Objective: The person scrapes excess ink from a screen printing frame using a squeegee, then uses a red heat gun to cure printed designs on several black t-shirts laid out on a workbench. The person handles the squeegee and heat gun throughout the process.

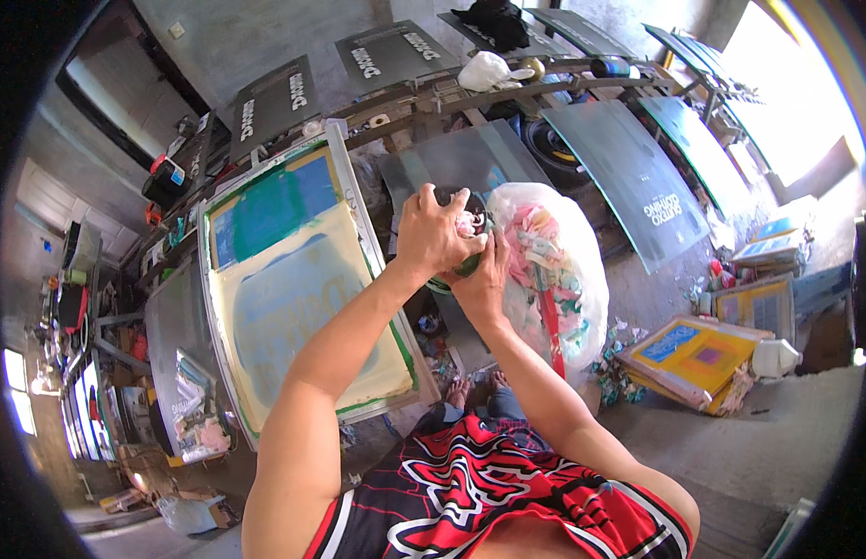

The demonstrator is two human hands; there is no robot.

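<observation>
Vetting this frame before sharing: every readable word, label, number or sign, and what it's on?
Wording withheld; places only.
Back boards: white lettering.
Right board: two lines, white.
Left board: white, partly covered.
Screen: faint large letters; handwriting on its frame.
Shirt: red, white-edged letters, creased.
Black jar: label too small to read.

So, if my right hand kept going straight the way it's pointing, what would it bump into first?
Probably the dark container, which your right hand seems to touch; depth beyond it is hard to judge.
</observation>
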